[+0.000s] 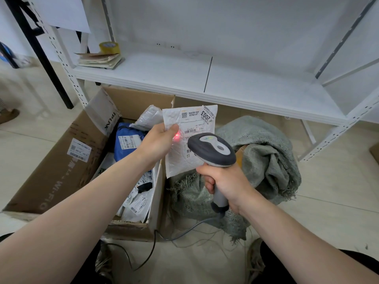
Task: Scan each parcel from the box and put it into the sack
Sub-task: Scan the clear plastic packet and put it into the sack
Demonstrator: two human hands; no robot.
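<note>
Pinching a white bubble mailer (pixel 184 156) labelled 2003, left hand (pixel 159 143); right hand (pixel 223 183) grips scanner (pixel 212 149).

Cardboard box (pixel 51 171): 1. Sack (pixel 266 160): 1. Barcode scanner (pixel 213 148): 1. White bubble mailer (pixel 178 160): 1. Blue parcel (pixel 120 153): 1 (remaining parcels overlap, number unclear). Tape roll (pixel 109 47): 1. Hands: 2, left hand (pixel 158 144) and right hand (pixel 225 181).

Bright even indoor light, soft shadows, wide-angle bending at edges

Shelf (pixel 225 83) low over sack (pixel 266 156) — gap between
</note>
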